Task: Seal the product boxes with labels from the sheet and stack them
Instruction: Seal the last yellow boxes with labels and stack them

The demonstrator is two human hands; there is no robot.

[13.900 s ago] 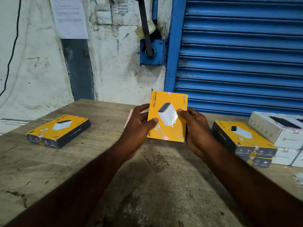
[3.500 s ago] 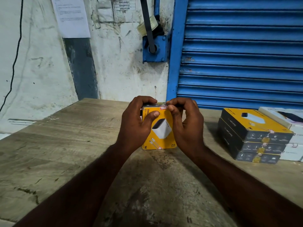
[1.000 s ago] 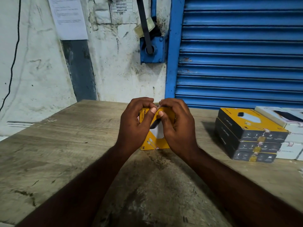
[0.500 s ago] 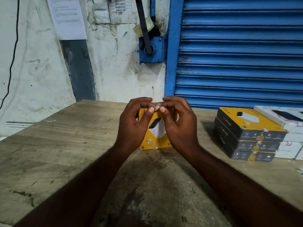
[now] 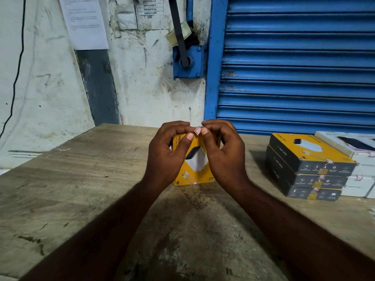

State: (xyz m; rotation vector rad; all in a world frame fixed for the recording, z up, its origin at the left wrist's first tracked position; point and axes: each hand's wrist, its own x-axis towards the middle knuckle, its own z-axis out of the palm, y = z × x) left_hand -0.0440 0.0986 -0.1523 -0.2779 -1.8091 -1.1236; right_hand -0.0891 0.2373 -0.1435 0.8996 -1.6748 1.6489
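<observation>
- The left hand (image 5: 168, 157) was curled round the left side of a yellow box (image 5: 197, 165), fingers bent over its top edge and the thumb reaching up across its front.
- The right hand (image 5: 225, 157) gripped the right side of the same box in the same way, fingers hooked over the top and the thumb raised.
- A small white label (image 5: 197, 130) with a red border sat at the 12 o'clock edge of the box, between the two thumb tips, which both touched it. I could not tell whether it was already stuck down.
- The box stood upright, tilted towards the camera, with its lower edge on or just above the wooden table (image 5: 81, 179). Another red-bordered label showed at its 6 o'clock edge.
- At 3 o'clock from the hands, well apart, lay a stack of three yellow-and-black boxes (image 5: 308, 167), each with a label over its near edge.
- Just beyond that stack, at the same 3 o'clock, stood white boxes (image 5: 359, 171), touching it.
- At 12 o'clock rose a stained white wall (image 5: 50, 88) with a paper notice (image 5: 84, 21).
- At 1 to 2 o'clock hung a blue roller shutter (image 5: 294, 67).
</observation>
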